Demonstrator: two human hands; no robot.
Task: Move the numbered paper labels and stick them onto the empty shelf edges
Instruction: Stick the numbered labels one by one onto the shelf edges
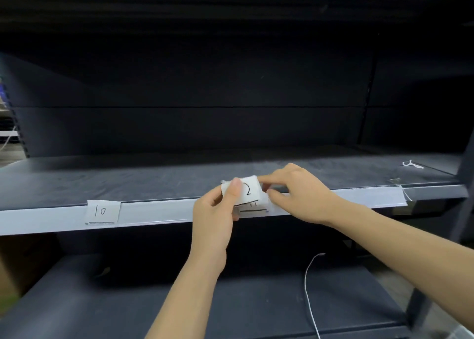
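A white paper label marked "10" (pixel 103 212) is stuck on the pale grey front edge (pixel 159 214) of the middle shelf. Further right on the same edge sits another label (pixel 252 207), partly covered, with the tops of two strokes and an underline showing. In front of it my left hand (pixel 218 210) holds a small stack of paper labels (pixel 248 190), thumb across the top sheet, which shows a "2". My right hand (pixel 297 192) pinches the stack's right side with fingertips and thumb.
The dark shelf board (pixel 128 182) is bare except for a small white floss pick (pixel 412 164) at the far right. A white cable (pixel 309 295) hangs over the lower shelf. A dark upright post (pixel 461 210) stands at the right.
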